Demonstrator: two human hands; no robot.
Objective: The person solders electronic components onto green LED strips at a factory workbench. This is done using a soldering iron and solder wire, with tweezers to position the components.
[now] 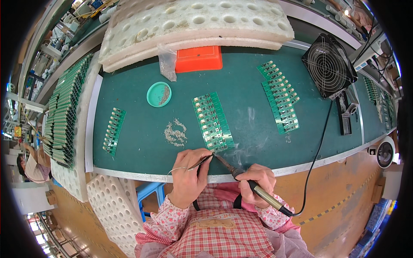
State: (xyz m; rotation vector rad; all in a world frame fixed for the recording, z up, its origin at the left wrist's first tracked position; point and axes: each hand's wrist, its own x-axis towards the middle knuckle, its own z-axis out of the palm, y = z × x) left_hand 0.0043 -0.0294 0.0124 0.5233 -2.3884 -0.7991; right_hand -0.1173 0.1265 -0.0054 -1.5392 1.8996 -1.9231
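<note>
My left hand (187, 175) is closed around dark tweezers (199, 162), and a thin pale wire (177, 168) that looks like solder sticks out from its fingers. In my right hand (258, 180) is a soldering iron (272, 200). The iron's tip and the tweezers' tips meet at the near end of a green circuit board panel (211, 120), where faint smoke drifts up. My left fingers partly hide the spot where the tips touch. Small loose parts (175, 132) lie in a pile left of the panel, with a turquoise round dish (159, 94) behind them.
More board panels lie right (280, 103) and left (114, 131). A black fan (329, 66) and iron stand (345, 116) sit at the right; the iron's cord (317, 157) crosses the table edge. A red tray (198, 59), plastic bag (167, 63) and white foam blocks (193, 26) stand behind.
</note>
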